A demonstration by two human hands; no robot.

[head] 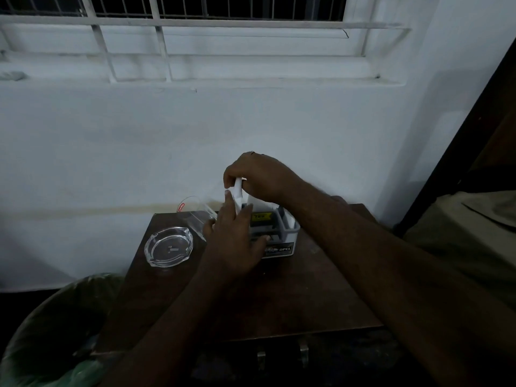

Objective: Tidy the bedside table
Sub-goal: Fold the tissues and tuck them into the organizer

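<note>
Bedside table (pixel 293 297): right hand (pixel 259 174) pinches white paper (pixel 238 191) above organizer (pixel 276 233); left hand (pixel 237 238) flat, steadying.

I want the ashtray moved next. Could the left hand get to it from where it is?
Probably yes. The left hand rests on the grey organiser, and the glass ashtray sits just to its left on the table with nothing between; only the tilted glass stands behind.

Dark brown table (pixel 293 297); grey organiser (pixel 290 229); clear ashtray (pixel 169 247); green bin liner (pixel 50 331).
</note>
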